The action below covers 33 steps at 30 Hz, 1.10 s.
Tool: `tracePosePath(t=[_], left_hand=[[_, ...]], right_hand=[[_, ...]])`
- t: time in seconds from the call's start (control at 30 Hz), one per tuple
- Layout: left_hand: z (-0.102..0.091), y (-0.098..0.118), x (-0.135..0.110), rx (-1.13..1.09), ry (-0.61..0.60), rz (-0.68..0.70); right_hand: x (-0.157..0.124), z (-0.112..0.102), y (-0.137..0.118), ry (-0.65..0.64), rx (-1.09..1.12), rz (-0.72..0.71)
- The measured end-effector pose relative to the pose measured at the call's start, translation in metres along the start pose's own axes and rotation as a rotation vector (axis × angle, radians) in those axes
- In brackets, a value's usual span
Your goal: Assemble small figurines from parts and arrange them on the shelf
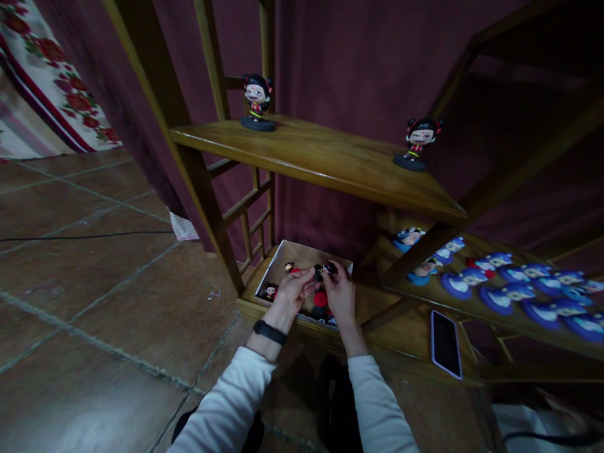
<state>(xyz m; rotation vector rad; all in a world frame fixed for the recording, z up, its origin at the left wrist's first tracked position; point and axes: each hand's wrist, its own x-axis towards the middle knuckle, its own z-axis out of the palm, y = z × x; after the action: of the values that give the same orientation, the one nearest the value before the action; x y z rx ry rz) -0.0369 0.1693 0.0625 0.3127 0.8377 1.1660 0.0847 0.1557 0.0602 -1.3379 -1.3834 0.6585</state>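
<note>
Above a shallow cardboard box (pixel 278 259) on the low shelf, both my hands are closed on one small black-haired figurine (pixel 319 273). My left hand (pixel 296 290), with a dark band on the wrist, grips it from the left. The fingers of my right hand (pixel 340 292) pinch its other end near the dark hair. Inside the box lie more figurines, among them one with a red part (pixel 270 290) at the left and a red and black one (pixel 321 302) under my hands. My fingers hide much of the held figurine.
Two black-haired figurines stand on the upper wooden shelf (pixel 321 148), one at the left (pixel 257 100), one at the right (pixel 419 141). Several blue-and-white figurines (pixel 507 296) fill the right shelf. A phone (pixel 445 343) lies on the low board. A cable (pixel 85 236) crosses the tiled floor.
</note>
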Motion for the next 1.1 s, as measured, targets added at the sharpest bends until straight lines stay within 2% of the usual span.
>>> tracePosePath(t=[0.2, 0.47, 0.63, 0.8, 0.97, 1.1], left_hand=[[0.001, -0.002, -0.002, -0.037, 0.037, 0.022], [0.007, -0.006, -0.008, -0.013, 0.056, 0.177], [0.008, -0.008, -0.01, 0.002, 0.052, 0.179], [0.009, -0.008, -0.011, 0.026, 0.045, 0.16], [0.008, -0.008, -0.006, 0.062, 0.103, 0.165], [0.005, -0.008, 0.0, 0.056, 0.154, 0.14]], right_hand=[[0.0, 0.001, -0.004, 0.011, -0.178, -0.057], [0.0, 0.005, 0.003, 0.031, -0.121, -0.024], [0.002, 0.003, 0.007, 0.01, -0.012, 0.013], [0.002, -0.001, 0.004, -0.031, -0.111, -0.027], [0.0, 0.0, 0.002, -0.092, -0.177, -0.072], [-0.002, 0.006, 0.003, -0.107, -0.117, -0.085]])
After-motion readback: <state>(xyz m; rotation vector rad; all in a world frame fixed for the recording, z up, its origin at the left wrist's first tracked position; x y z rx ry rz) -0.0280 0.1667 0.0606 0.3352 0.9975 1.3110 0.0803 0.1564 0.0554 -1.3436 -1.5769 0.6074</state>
